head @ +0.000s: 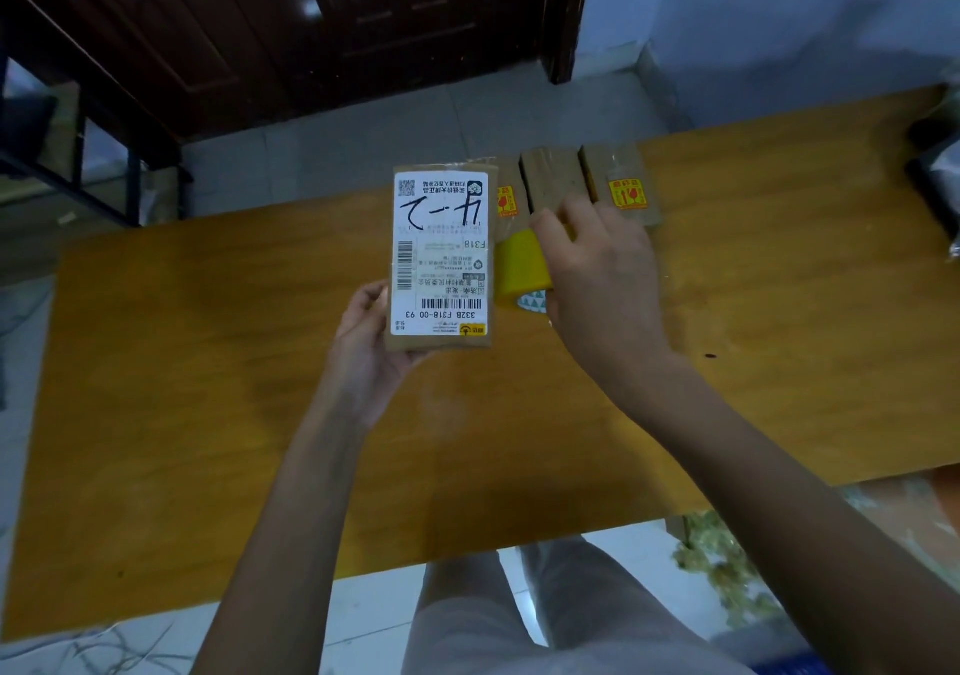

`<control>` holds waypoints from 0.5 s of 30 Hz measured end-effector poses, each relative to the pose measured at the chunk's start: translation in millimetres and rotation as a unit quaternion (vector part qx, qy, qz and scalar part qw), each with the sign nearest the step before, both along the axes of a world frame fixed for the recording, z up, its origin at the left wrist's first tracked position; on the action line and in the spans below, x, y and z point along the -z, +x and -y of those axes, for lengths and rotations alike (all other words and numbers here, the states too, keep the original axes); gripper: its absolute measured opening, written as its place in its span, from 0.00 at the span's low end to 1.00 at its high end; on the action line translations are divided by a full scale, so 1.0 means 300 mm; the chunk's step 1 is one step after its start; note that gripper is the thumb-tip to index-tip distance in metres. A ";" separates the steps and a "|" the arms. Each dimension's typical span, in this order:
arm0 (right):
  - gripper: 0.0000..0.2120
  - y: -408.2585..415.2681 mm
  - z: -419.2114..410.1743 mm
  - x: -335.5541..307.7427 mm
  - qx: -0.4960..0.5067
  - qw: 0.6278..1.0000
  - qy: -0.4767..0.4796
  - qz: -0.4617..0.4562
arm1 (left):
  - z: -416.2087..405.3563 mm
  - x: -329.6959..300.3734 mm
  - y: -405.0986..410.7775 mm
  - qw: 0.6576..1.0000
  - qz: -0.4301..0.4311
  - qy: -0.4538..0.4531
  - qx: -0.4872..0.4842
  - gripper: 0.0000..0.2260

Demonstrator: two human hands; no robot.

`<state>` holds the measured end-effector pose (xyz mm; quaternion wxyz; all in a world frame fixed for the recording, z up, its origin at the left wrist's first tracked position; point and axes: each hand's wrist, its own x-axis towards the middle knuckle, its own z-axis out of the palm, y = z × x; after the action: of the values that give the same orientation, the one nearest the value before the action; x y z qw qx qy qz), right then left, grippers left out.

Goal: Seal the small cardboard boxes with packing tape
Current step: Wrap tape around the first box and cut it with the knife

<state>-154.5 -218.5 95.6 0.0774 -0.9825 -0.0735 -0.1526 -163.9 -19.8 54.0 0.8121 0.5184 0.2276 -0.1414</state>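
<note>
Looking down past our knees, we see wooden table [208,388] nearest. Above table middle, our left hand [366,334] grips small cardboard box [441,258] by near left corner, white shipping label facing up. Just right of box, our right hand [597,269] curls round yellow tape roll [519,271], knuckles hiding much of it. Behind box, at table's far edge, row of more boxes [550,180] with yellow-red stickers, partly blocked by box and hand. Dark bag [935,180] at table's far right. Beyond table, dark wooden door [311,24].
</note>
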 end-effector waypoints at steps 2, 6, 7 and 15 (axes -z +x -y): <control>0.17 0.004 0.001 -0.002 0.000 1.000 0.003 0.000 | -0.010 0.008 0.008 0.999 0.024 0.001 0.028 0.06; 0.16 0.003 0.005 0.003 0.009 1.000 -0.015 -0.008 | -0.023 0.025 0.020 0.992 0.033 0.113 0.052 0.08; 0.16 0.002 0.006 0.008 0.012 1.000 -0.020 -0.016 | -0.022 0.027 0.020 0.984 0.032 0.160 0.071 0.09; 0.19 0.021 -0.013 0.062 0.021 0.993 -0.068 -0.091 | 0.003 0.005 0.033 0.901 0.009 0.375 0.216 0.18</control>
<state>-148.3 -214.5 76.9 0.0139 -0.9966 -0.0558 -0.0588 -153.9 -20.6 52.5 0.5088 0.8226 0.1384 -0.2129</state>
